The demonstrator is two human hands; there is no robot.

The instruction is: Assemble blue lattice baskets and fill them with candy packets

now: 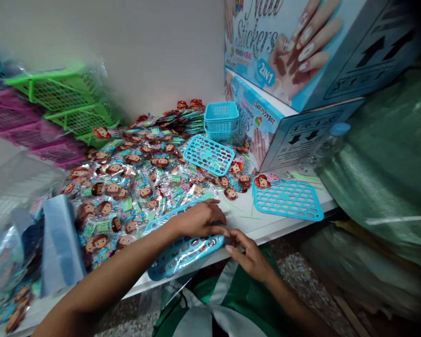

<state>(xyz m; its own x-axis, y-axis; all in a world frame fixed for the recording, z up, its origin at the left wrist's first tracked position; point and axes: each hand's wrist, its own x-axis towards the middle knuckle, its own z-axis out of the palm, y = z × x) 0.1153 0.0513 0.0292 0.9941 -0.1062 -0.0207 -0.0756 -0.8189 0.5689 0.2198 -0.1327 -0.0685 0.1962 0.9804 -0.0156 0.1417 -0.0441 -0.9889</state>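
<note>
A blue plastic basket lies at the table's front edge, apparently inside a shiny clear plastic bag. My left hand reaches across its top with bent fingers, and the fingertips grip the bag at the right end. My right hand meets them there, thumb and fingers closed on the same end. What lies exactly between the fingertips is partly hidden. Just behind my left hand spread many small clear packets with printed doll figures.
Blue perforated lids lie behind and to the right. A blue basket stack stands near stacked cartons. Green baskets and pink baskets rise at left. A bottle stands beside the green sacks.
</note>
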